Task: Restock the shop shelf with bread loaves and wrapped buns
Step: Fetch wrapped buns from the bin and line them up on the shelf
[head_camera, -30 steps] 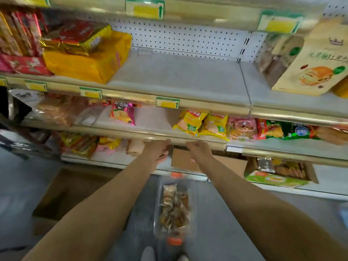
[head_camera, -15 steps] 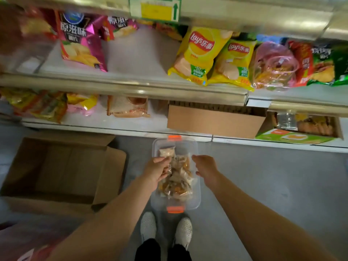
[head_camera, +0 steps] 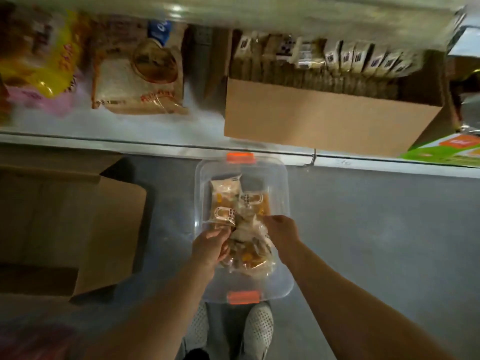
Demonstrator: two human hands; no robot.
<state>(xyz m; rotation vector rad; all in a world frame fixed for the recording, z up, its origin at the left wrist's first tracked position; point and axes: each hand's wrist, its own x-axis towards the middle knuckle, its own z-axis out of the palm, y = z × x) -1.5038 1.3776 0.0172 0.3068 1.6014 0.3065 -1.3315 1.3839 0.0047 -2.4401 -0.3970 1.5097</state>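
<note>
A clear plastic tub (head_camera: pixel 281 178) with orange clips stands on the grey floor just in front of my shoes. Inside it lie several wrapped buns (head_camera: pixel 226 196) in clear printed wrappers. My left hand (head_camera: pixel 210 246) reaches into the tub from the left and its fingers curl round a wrapped bun. My right hand (head_camera: pixel 281 231) comes in from the right and pinches the wrapper of a bun in the pile. A bagged bread loaf (head_camera: pixel 140 79) lies on the bottom shelf (head_camera: pixel 104 133) above the tub.
An open empty cardboard box (head_camera: pixel 85 224) sits on the floor at left. On the bottom shelf a cardboard box (head_camera: pixel 330 118) holds several brown packets, with a green tray box (head_camera: pixel 441 152) at right. Yellow and pink snack bags (head_camera: pixel 39 66) lie at far left.
My view has dropped from the upper shelves to the bottom shelf and floor. Both hands came down from the shelf edge into the tub and took hold of wrapped buns.
</note>
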